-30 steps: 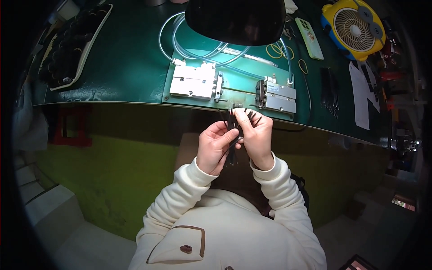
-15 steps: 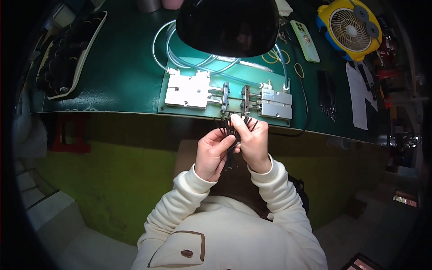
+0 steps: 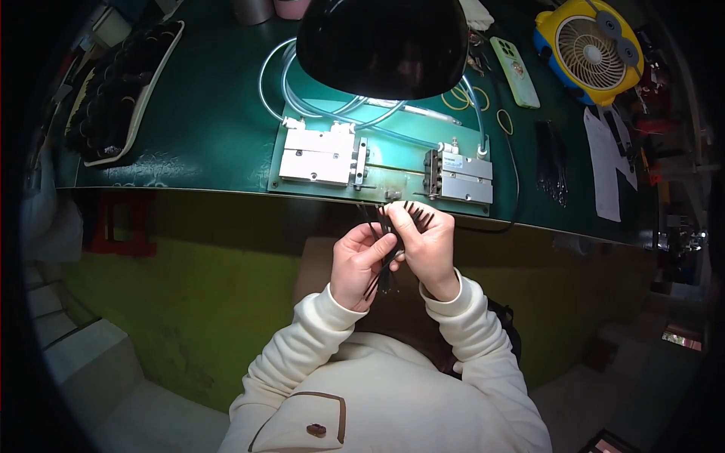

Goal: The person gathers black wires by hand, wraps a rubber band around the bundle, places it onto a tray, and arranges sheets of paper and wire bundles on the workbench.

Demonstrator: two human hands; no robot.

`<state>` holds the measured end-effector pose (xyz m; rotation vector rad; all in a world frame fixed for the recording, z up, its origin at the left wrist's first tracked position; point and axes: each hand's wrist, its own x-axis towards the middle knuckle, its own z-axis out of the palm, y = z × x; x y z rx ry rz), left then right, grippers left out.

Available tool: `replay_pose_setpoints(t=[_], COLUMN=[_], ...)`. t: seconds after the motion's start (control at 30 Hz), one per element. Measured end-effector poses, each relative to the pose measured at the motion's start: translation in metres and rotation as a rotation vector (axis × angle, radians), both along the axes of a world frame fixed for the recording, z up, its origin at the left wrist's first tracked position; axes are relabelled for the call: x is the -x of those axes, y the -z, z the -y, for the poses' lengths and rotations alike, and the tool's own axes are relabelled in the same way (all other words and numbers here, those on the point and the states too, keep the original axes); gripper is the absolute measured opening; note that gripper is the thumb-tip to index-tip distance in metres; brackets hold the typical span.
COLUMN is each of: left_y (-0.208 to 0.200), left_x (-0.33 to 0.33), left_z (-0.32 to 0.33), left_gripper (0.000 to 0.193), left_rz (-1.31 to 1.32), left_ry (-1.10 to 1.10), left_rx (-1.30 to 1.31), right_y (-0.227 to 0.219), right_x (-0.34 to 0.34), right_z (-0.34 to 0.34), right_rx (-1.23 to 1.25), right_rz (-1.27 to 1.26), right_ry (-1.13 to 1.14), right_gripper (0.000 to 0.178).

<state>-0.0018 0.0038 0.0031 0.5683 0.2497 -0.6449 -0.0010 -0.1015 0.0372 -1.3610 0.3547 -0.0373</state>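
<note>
A bunch of thin black cords (image 3: 386,275) is pinched between my two hands, just off the table's front edge. My left hand (image 3: 353,264) closes on the lower part with thumb and fingers. Higher up, my right hand (image 3: 430,245) grips the same bunch, its thumb pointing up and cord ends fanning out past its fingers. Right beyond my fingertips is a pneumatic fixture: a left silver cylinder block (image 3: 313,157) and a right one (image 3: 466,183). Their dark jaws, left (image 3: 361,162) and right (image 3: 431,174), stand wide apart with a gap between them.
A black lamp head (image 3: 382,49) hangs over coiled clear air tubes (image 3: 264,83). At left lies a tray (image 3: 140,113) of black bundles. To the right are a phone (image 3: 516,72), a yellow-and-blue fan (image 3: 593,53), more black cords (image 3: 551,162) and white paper (image 3: 602,170).
The fixture's two jaws have drawn back from near the middle toward their blocks. My hands with the cords sit slightly lower in view, and the cords have shifted between my fingers.
</note>
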Motion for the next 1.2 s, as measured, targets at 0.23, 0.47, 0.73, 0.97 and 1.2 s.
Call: replay_pose_setpoints(t=[0.23, 0.47, 0.73, 0.97, 1.2], left_y=[0.002, 0.003, 0.004, -0.013, 0.007], left_x=[-0.003, -0.002, -0.007, -0.009, 0.018], left_z=[0.002, 0.003, -0.001, 0.014, 0.004], left_gripper=[0.008, 0.009, 0.010, 0.008, 0.009], left_rz=[0.014, 0.010, 0.017, 0.019, 0.081], left_ry=[-0.076, -0.060, -0.056, -0.028, -0.029], left_rx=[-0.051, -0.068, -0.057, -0.149, -0.083], right_y=[0.003, 0.005, 0.008, -0.005, -0.001], right_x=[-0.004, -0.001, -0.006, -0.005, 0.019], right_z=[-0.006, -0.005, -0.006, 0.004, 0.001], right_rx=[0.011, 0.019, 0.000, 0.052, -0.101], right_rz=[-0.030, -0.031, -0.030, -0.029, 0.065], right_ry=[0.147, 0.160, 0.127, 0.172, -0.020], right_gripper=[0.021, 0.021, 0.023, 0.023, 0.031])
